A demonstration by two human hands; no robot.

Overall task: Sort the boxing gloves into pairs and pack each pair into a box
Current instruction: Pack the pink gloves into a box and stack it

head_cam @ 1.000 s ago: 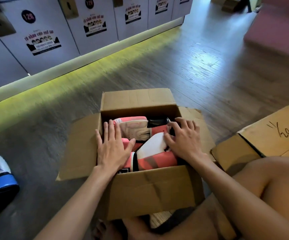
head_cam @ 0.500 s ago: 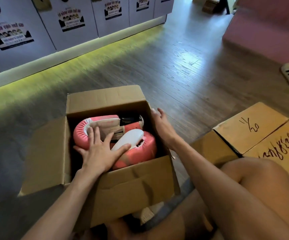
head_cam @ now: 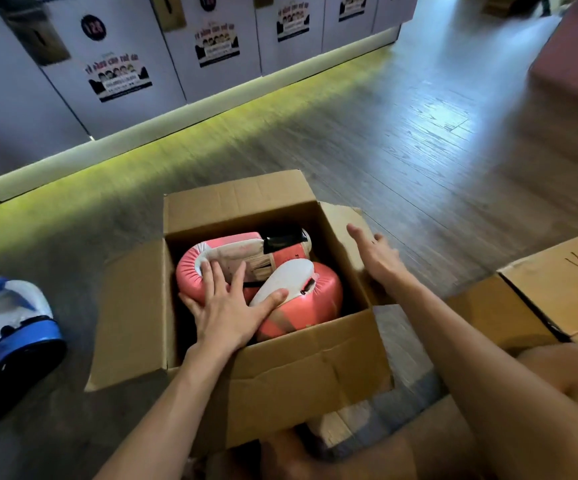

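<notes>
An open cardboard box stands on the floor in front of me, all its flaps folded out. Two pink and white boxing gloves lie inside: one along the far side, the other nearer and to the right. My left hand presses flat on both gloves with its fingers spread. My right hand is outside the box, open, fingers straight, resting on the right flap. A blue and white boxing glove lies on the floor at the far left.
A second cardboard box with black handwriting on its flaps sits to the right, next to my bare knee. White lockers with stickers line the back wall. A pink block stands at the far right on the wooden floor.
My right hand left the gloves and moved out to the right flap. The left hand stayed pressing on the gloves. The camera swung right, then back left, bringing the blue glove back into view.
</notes>
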